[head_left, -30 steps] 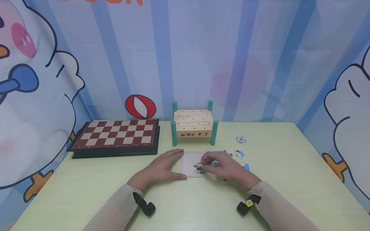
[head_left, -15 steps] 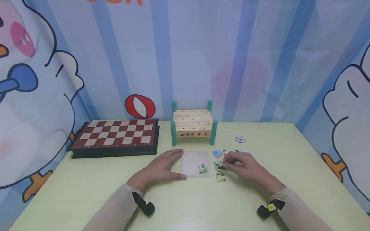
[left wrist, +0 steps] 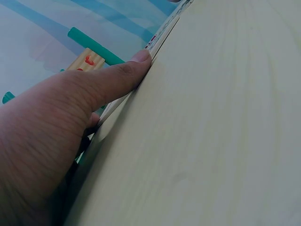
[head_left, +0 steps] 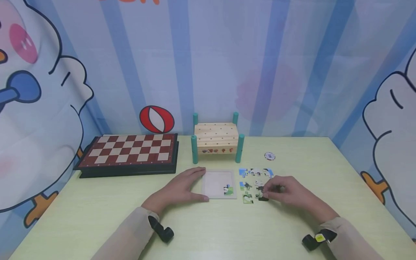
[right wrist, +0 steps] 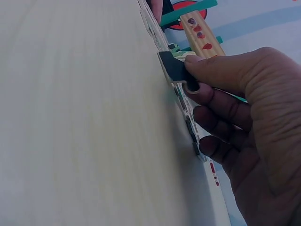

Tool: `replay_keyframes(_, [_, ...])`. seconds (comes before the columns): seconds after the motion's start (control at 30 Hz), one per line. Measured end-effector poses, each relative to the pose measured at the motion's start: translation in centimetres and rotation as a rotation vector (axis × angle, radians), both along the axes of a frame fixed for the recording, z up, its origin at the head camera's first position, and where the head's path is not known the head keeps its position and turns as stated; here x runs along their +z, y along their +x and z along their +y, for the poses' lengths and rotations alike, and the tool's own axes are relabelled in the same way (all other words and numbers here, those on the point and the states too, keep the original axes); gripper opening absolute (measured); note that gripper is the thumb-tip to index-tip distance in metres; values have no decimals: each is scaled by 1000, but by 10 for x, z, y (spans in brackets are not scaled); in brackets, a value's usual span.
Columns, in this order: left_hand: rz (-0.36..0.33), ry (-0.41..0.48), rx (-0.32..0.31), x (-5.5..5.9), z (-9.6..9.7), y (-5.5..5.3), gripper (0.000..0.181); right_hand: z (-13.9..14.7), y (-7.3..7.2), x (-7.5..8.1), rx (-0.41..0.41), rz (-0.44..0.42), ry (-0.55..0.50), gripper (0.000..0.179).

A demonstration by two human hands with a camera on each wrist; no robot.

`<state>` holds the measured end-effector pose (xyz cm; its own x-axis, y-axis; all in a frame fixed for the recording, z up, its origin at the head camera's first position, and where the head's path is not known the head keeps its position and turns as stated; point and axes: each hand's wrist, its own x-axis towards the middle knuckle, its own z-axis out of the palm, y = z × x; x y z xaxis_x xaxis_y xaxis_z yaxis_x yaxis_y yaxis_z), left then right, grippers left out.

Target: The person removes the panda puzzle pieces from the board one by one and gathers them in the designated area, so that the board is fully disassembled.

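In the head view, a white square puzzle tray (head_left: 213,185) lies flat in front of me, with one panda puzzle piece (head_left: 228,190) in its lower right corner. My left hand (head_left: 180,187) spans the tray's left side, fingertips at the upper corner and thumb at the lower one, fingers extended. To the right of the tray, my right hand (head_left: 289,192) pinches a dark-edged puzzle piece (right wrist: 173,68) between thumb and forefinger, low over the table. Beside it, several loose puzzle pieces (head_left: 247,198) lie in rough rows; the fingers overlap some of them.
A red-and-white chessboard box (head_left: 130,151) stands at the back left. A small wooden bench with green posts (head_left: 217,135) is behind the tray. A round poker chip (head_left: 269,156) lies at the back right, before a printed cloth backdrop (head_left: 221,54).
My right hand has moved right from the tray to the loose pieces, leaving a panda piece in the tray's corner, and now pinches another piece. My left hand has stayed put.
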<state>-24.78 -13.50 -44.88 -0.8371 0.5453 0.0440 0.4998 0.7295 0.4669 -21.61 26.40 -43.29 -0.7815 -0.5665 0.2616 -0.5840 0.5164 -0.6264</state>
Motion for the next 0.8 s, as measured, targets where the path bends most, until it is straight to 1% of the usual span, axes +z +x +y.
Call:
replay_keyframes(0.1, [0, 0, -2, 0, 0, 0, 104, 0, 0, 1, 17, -22, 14, 9])
replay_keyframes(0.17, [-2, 1, -1, 1, 0, 0, 104, 0, 1, 1, 20, -20, 35, 9])
replay_keyframes(0.43, [-12, -11, 8, -1, 0, -1, 104, 3, -3, -2, 50, 80, 112, 14])
replay_keyframes(0.63, [0, -5, 1, 0, 0, -1, 104, 1, -3, 1, 50, 115, 145, 15])
replay_keyframes(0.8, [-12, -9, 11, -1, 0, -1, 106, -2, -2, 4, 30, 108, 188, 17])
